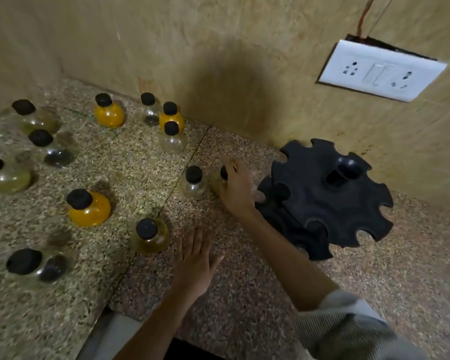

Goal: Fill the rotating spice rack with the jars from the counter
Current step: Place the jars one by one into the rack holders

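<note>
We close our right hand [235, 188] around the jar [217, 181] nearest the empty black spice rack [330, 196], likely for the shortest carry, while our left hand [195, 258] rests open on the bench [244, 294].

R hand [235, 189] grips jar [218, 181] beside empty rack [325, 196].

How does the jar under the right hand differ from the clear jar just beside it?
The jar under the right hand is mostly covered by the right hand, whose fingers close on its cap; the clear jar stands free and untouched. The covered jar looks yellowish inside; the free one looks nearly empty. Both stand upright on the counter and have black caps.
</note>
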